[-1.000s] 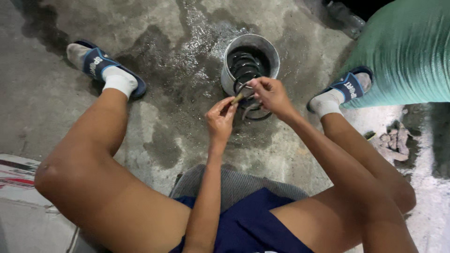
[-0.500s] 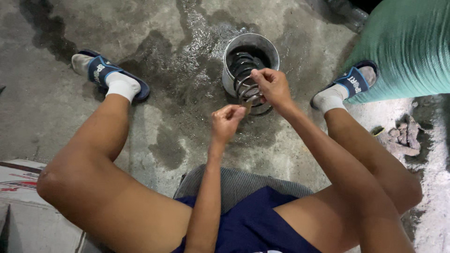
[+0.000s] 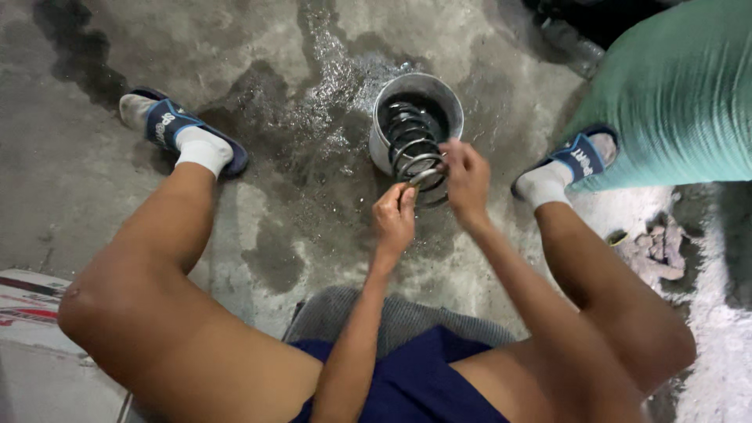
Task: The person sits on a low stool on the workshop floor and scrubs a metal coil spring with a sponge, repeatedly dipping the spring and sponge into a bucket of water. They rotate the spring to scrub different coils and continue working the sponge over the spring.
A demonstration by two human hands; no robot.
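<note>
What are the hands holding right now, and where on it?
Both hands grip the coil spring standing in the metal bucket: the right hand and the left hand pinch its near end coil. Any small tool between the fingers cannot be told.

Stained, wet concrete floor [image 3: 94,180]; a round metal can [image 3: 381,145] stands at 12 o'clock holding a coil spring [image 3: 411,141]; a green sack [image 3: 674,102] rests at 2 o'clock; rubble [image 3: 654,251] lies at 3 o'clock

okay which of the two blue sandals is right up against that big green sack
The blue sandal on the person's right foot, at the picture's right edge: its toe end sits against the green sack. The other sandal stands apart on wet concrete.
</note>
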